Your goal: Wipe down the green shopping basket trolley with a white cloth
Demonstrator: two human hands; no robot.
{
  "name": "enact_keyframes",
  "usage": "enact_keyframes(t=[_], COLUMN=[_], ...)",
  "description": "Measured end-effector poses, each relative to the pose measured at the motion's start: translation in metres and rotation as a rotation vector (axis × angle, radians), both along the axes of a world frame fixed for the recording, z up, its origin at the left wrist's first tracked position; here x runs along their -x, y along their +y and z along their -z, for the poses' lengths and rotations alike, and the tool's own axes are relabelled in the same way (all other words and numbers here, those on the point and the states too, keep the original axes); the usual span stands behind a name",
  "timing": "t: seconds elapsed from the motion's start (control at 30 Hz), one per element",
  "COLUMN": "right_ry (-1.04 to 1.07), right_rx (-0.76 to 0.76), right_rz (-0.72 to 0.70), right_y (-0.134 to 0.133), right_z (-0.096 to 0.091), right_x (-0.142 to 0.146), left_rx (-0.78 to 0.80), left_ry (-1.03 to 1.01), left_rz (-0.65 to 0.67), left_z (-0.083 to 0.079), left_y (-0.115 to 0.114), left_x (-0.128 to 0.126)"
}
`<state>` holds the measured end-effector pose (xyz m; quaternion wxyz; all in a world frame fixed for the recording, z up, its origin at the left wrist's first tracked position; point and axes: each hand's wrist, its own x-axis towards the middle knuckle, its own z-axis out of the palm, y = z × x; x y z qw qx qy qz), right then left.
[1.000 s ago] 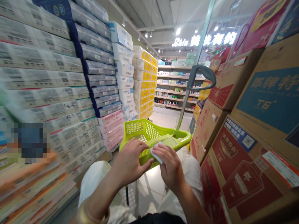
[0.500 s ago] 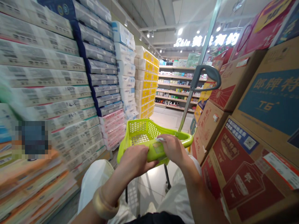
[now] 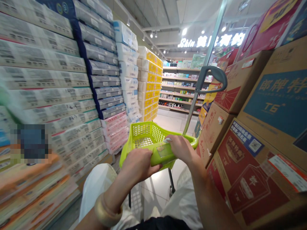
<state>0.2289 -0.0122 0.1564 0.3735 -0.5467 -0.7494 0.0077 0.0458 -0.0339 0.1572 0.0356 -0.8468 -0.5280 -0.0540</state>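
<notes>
A lime-green shopping cart stands right in front of me, its perforated basket showing bare mesh inside. My left hand is wrapped over the left part of the cart's thick handle. Farther right, my right hand grips the same handle, with a small whitish bit at its fingers that I cannot make out. Between both hands a clear label panel shows on the handle. A grey pole with a dark grey loop grip rises at the cart's right side.
Stacked tissue packs wall the left side, with yellow-and-white packs beyond. Cardboard cartons pile up close on the right. Tiled floor runs ahead to lit shelves of small goods.
My right hand has slid slightly rightward along the handle, showing more of the label panel. My left hand keeps its hold, and the surroundings have shifted only a little.
</notes>
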Motion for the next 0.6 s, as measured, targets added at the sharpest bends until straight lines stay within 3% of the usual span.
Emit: enact_keyframes(t=[0.23, 0.47, 0.53, 0.6], right_ry=[0.072, 0.253, 0.234, 0.172], right_rx=[-0.092, -0.237, -0.260, -0.267], right_rz=[-0.275, 0.067, 0.003, -0.162], right_y=[-0.024, -0.032, -0.039, -0.047], right_z=[0.024, 0.051, 0.051, 0.050], right_x=[0.020, -0.002, 0.004, 0.016], left_rx=[-0.037, -0.029, -0.033, -0.029], left_ry=[-0.006, -0.013, -0.024, -0.034], left_rz=[0.027, 0.030, 0.026, 0.044], left_z=[0.003, 0.003, 0.003, 0.004], left_y=[0.003, 0.004, 0.005, 0.005], left_x=[0.004, 0.006, 0.007, 0.008])
